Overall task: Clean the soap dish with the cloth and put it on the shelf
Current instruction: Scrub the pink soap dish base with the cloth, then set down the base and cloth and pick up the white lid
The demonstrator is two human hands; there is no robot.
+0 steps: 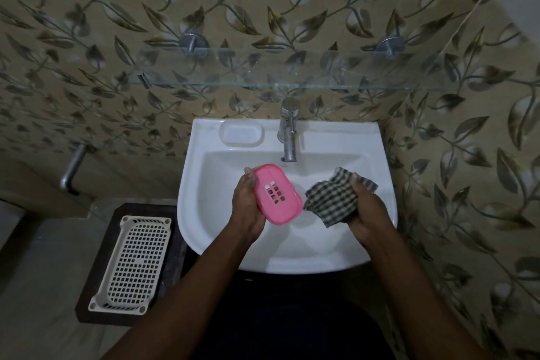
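Observation:
A pink plastic soap dish (277, 194) with drain holes in its middle is tilted above the white sink basin (204, 184). My left hand (247, 204) grips it along its left edge. My right hand (366, 207) holds a crumpled black-and-white checked cloth (333, 197) just to the right of the dish, a small gap between them. A glass shelf (263, 73) runs along the leaf-patterned wall above the sink, with nothing on it.
A chrome tap (288, 128) stands at the back of the sink, next to a moulded soap recess (242, 133). A cream perforated basket (134, 264) lies on a dark stand to the left. Two metal brackets (191, 42) hold the shelf.

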